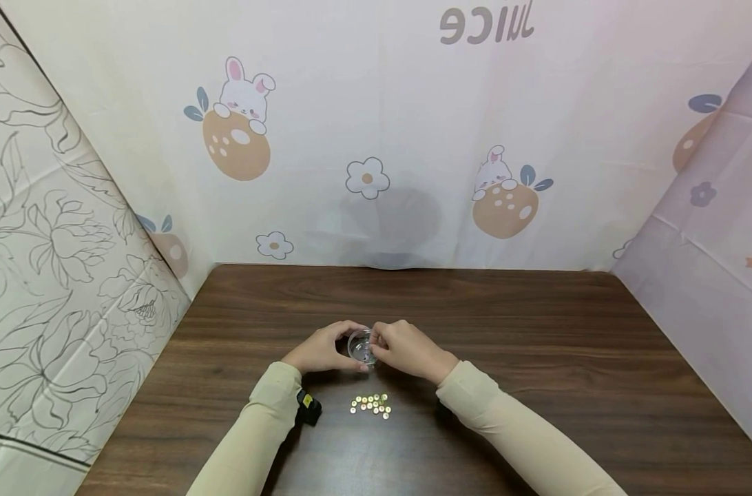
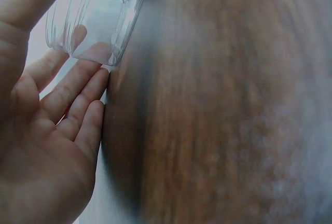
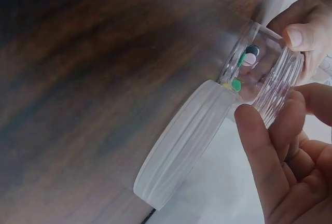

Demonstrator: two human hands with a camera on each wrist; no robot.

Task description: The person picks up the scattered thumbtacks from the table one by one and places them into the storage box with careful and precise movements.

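A clear plastic jar [image 1: 359,348] with a threaded neck stands on the table, a few small round pieces [image 3: 250,58] in green, pink and black near its bottom. My left hand [image 1: 326,350] holds it from the side, thumb and fingers around its wall. At the jar's mouth is my right hand [image 1: 408,348], its fingers bent and touching the threaded rim in the right wrist view. Whether its fingertips pinch a small piece is hidden. A white ribbed lid [image 3: 184,146] sits close by the jar. Nearer me lie several small gold-coloured discs [image 1: 370,405].
The brown wooden table [image 1: 537,310] reaches back to a printed curtain [image 1: 326,89]. More printed cloth hangs along the left and right sides. A black strap device [image 1: 309,408] is worn on my left wrist.
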